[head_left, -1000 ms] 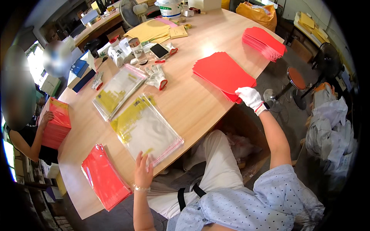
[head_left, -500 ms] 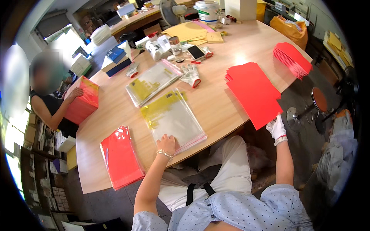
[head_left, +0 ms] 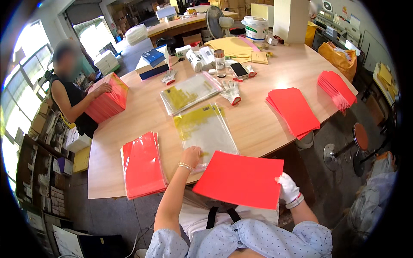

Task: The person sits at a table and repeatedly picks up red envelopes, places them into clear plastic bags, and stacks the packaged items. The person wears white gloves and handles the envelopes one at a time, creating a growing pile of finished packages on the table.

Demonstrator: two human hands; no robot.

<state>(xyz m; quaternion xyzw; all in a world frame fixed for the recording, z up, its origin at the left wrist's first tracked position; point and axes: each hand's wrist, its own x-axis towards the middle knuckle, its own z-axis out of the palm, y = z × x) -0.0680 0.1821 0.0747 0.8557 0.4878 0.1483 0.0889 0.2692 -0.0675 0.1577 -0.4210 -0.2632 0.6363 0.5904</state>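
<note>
Clock positions are read from the middle of the view, twelve at the top. The pale wooden table [head_left: 251,124] fills the centre. A co-worker [head_left: 69,92] stands at its edge just past nine o'clock, one hand on a thick red bundle [head_left: 106,101]. Off the table, an orange bag [head_left: 340,61] stands at two o'clock and a round-seated stool [head_left: 360,137] at three. At twelve o'clock, beyond the table's far edge, is a grey fan [head_left: 214,21]; a white bucket [head_left: 254,29] stands at one. A clear-wrapped red stack [head_left: 143,165] lies at eight o'clock; two loose red stacks lie to the right, the nearer [head_left: 294,112] just short of three, the farther [head_left: 337,90] at half past two. The near pile of clear sleeves [head_left: 208,131] lies at the centre, the far pile [head_left: 190,92] at eleven o'clock. The red sheet [head_left: 238,178] is at five o'clock, tilted over the table's near edge, obstructing the near right corner of the near pile. The gloved right hand [head_left: 288,188], at four o'clock, is closed on the sheet's right edge. The bare left hand [head_left: 192,157], at seven, has its fingers bent on the near pile's left edge; whether it grips a sleeve cannot be told. At one o'clock lie a white work glove [head_left: 231,92] and, beyond it, a phone [head_left: 238,69]. Printing: the bucket carries a green-marked label, and the sleeves show yellow panels; any lettering is too small to read.
</note>
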